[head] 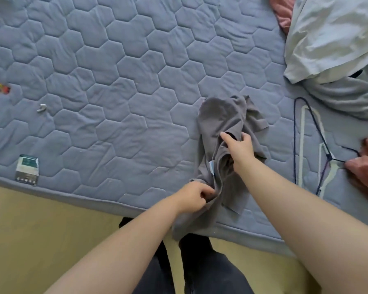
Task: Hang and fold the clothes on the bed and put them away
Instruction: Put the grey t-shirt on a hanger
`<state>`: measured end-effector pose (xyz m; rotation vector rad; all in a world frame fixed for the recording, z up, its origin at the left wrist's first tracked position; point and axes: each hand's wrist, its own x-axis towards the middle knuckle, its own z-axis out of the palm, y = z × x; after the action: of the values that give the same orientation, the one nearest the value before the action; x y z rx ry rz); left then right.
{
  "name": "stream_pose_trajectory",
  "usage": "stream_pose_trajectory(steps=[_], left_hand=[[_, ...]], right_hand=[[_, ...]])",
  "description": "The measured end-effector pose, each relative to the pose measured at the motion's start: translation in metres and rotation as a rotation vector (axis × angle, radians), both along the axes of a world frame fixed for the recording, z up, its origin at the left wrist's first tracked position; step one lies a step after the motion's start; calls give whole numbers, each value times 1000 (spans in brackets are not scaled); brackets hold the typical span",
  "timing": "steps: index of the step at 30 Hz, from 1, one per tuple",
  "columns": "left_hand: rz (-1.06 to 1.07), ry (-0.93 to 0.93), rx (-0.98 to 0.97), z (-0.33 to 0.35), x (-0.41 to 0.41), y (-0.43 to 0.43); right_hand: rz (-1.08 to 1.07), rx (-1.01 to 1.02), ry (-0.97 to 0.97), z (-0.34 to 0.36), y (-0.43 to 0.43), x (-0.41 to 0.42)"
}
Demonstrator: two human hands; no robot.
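At the near edge of the bed (115,81), left hand (191,196) pinches grey shirt (221,117) low down and right hand (239,145) is curled round a fold higher up, likely pulling it open to flatten. Hangers (328,155) lie just beside, within reach; pale clothes pile (331,39) sits beyond.

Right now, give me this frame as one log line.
stage: shirt crumpled, not folded | left grip: pinches grey shirt at bed edge | right grip: holds shirt farther up | hangers: on bed, right of shirt
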<state>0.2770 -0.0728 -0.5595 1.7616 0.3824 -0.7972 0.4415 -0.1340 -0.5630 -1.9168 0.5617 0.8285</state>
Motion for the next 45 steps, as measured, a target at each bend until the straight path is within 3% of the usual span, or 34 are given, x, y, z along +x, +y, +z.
stream_pose_trajectory(steps=[3, 6, 8, 13, 16, 19, 21, 23, 27, 31, 36, 39, 43, 45], left_hand=[[-17, 0, 32, 12, 9, 6], [354, -68, 239, 21, 27, 33], [475, -188, 325, 32, 43, 55], [135, -492, 317, 99, 95, 83], [-105, -557, 287, 156, 131, 77], [-273, -555, 280, 211, 158, 66], [-267, -617, 317, 252, 167, 59], [-230, -674, 321, 295, 170, 52], [-164, -766, 267, 368, 169, 39], [-33, -853, 246, 432, 161, 25], [169, -1013, 268, 476, 150, 14], [279, -1049, 223, 484, 145, 13], [284, -1016, 398, 476, 134, 43], [209, -888, 468, 468, 123, 71]], right_hand=[[25, -42, -80, 5, 4, 13], [-5, 131, 4, 22, 3, 21], [129, 211, 9, 45, 2, 23], [510, 307, -70, 136, -11, 33], [734, 243, -171, 206, -25, 41], [815, 138, -323, 281, -40, 47], [730, 123, -464, 321, -53, 50], [505, 223, -558, 352, -66, 48], [37, 665, -515, 397, -85, 36], [-118, 836, -569, 418, -95, 19], [106, 303, -687, 401, -77, -33], [212, 161, -754, 366, -67, -36], [382, -459, -771, 354, -86, -19], [334, -536, -803, 367, -109, -10]])
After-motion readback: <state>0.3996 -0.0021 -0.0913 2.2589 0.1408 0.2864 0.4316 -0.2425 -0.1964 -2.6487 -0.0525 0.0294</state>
